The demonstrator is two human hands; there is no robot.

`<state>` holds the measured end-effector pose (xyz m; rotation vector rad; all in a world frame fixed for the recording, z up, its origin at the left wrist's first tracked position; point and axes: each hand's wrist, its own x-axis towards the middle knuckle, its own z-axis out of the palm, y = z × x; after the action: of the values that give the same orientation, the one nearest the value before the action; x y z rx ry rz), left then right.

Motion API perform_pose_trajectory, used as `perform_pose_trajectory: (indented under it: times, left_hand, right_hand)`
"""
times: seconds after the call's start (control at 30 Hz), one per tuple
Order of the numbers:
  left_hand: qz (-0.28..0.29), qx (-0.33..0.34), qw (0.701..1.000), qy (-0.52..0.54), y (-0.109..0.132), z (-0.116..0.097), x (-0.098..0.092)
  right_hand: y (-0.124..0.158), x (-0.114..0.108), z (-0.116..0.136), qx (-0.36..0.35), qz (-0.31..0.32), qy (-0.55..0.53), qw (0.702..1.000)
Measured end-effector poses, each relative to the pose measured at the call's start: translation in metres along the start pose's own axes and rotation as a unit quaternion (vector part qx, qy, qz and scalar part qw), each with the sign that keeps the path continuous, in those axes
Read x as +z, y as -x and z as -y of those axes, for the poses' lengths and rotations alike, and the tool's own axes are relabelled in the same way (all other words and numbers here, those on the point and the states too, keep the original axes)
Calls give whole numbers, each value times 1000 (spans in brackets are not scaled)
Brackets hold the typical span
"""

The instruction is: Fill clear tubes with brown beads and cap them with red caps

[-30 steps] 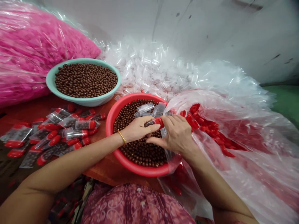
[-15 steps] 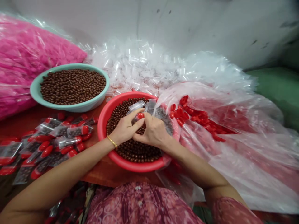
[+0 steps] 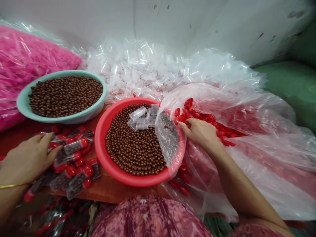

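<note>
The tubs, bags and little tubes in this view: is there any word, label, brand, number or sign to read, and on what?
None that I can read.
Red tub and blue-green tub: no lettering shows.
Capped tubes: small, partly blurred; no print can be made out.
Bag of pink pieces: no label visible.
Wall: dark marks, no writing.

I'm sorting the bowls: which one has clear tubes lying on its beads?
The red bowl, the nearer one: several clear tubes lie on its brown beads. The teal bowl shows only beads.
</note>
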<state>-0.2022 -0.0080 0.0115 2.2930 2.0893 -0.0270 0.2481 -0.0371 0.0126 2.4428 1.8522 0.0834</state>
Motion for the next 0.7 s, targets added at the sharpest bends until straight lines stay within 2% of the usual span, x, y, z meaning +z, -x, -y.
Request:
perform_pose_trajectory:
  times: [0.03, 0.1, 0.17, 0.23, 0.27, 0.33, 0.4, 0.47, 0.6, 0.63, 0.7]
  left_hand:
    - [-28, 9, 999, -26, 0, -12, -4]
    - [-75, 65, 995, -12, -1, -51, -12]
    - [-78, 174, 981, 35, -5, -97, -15]
    - [-13, 261, 965, 9, -15, -137, -11]
    - [19, 272, 962, -16, -21, -152, -6]
    - [82, 233, 968, -44, -38, -174, 3]
    - [130, 176, 976, -23, -54, -184, 13]
    - [153, 130, 979, 32, -68, -189, 19]
    - [96, 43, 990, 95, -77, -190, 20]
    - [75, 48, 993, 81, -76, -189, 19]
    - [43, 111, 993, 25, -72, -186, 18]
  right_hand:
    - [-2, 1, 5, 5, 13, -2, 1000]
    - [-3, 3, 13, 14, 4, -17, 1000]
    - [-3, 6, 15, 25, -21, -30, 999]
    - [0, 10, 11, 32, -44, -37, 998]
    - [2, 12, 6, 29, -54, -43, 997]
    - [8, 17, -5, 8, -78, -68, 995]
    - [15, 23, -16, -17, -101, -106, 989]
    - [20, 29, -24, -30, -111, -148, 982]
    - [26, 39, -27, -46, -110, -207, 971]
    - [26, 41, -27, -52, -114, -214, 969]
    - [26, 43, -26, -60, -123, -219, 966]
